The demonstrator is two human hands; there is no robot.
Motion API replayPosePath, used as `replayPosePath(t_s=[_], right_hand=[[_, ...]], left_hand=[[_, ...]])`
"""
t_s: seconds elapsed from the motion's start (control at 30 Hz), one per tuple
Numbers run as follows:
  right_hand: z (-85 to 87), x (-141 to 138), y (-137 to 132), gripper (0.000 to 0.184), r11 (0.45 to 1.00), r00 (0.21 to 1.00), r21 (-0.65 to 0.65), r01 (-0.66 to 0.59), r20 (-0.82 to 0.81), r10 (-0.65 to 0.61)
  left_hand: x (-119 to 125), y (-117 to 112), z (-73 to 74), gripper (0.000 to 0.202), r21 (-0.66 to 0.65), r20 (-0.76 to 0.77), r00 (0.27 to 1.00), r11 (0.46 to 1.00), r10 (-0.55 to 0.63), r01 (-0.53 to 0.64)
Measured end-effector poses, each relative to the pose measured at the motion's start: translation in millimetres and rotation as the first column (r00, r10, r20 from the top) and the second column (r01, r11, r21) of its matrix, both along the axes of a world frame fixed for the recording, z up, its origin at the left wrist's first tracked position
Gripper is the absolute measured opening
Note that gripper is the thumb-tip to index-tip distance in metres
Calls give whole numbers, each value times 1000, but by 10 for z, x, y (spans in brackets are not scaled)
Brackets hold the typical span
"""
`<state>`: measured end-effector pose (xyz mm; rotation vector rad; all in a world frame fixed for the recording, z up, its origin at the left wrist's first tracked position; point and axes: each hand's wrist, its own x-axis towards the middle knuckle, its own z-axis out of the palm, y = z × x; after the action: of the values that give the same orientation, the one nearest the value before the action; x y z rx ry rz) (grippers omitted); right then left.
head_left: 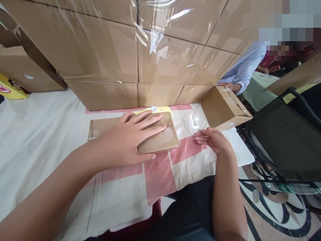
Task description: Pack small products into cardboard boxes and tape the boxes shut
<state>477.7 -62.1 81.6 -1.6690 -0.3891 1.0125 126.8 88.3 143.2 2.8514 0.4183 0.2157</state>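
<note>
A small closed cardboard box (160,142) lies flat on the cloth-covered table. Across its top rests my left hand (132,134), fingers spread, with the thumb along the near side. Tape shows near the box's right end. To the right, my right hand (213,139) has its thumb and fingers pinched together on what looks like a thin strip of clear tape (194,134). Just beyond those fingertips stands a white tape dispenser (194,122) with a roll in it. A yellow printed piece (167,109) lies partly hidden behind the box.
Stacked cartons wrapped in clear film (107,53) wall off the table's far side. At right sits an open cardboard box (220,108), with another person's hand (233,87) at its back. A dark chair (288,140) stands right of the table; another carton (30,70) is at left.
</note>
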Motion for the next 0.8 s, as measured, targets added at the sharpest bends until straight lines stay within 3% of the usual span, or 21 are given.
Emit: replayPosePath(t_s=[0.23, 0.5, 0.8], right_hand=[[-51, -80, -16, 24, 995, 990, 17, 95, -110, -93], [-277, -333, 34, 53, 951, 964, 176, 255, -120, -237], [-442, -352, 51, 53, 909, 942, 269, 318, -198, -271]], left_hand=[[7, -29, 46, 74, -22, -44, 999, 1000, 21, -22], [23, -54, 150, 80, -125, -128, 991, 990, 41, -57], [29, -63, 251, 84, -215, -140, 989, 973, 49, -79]])
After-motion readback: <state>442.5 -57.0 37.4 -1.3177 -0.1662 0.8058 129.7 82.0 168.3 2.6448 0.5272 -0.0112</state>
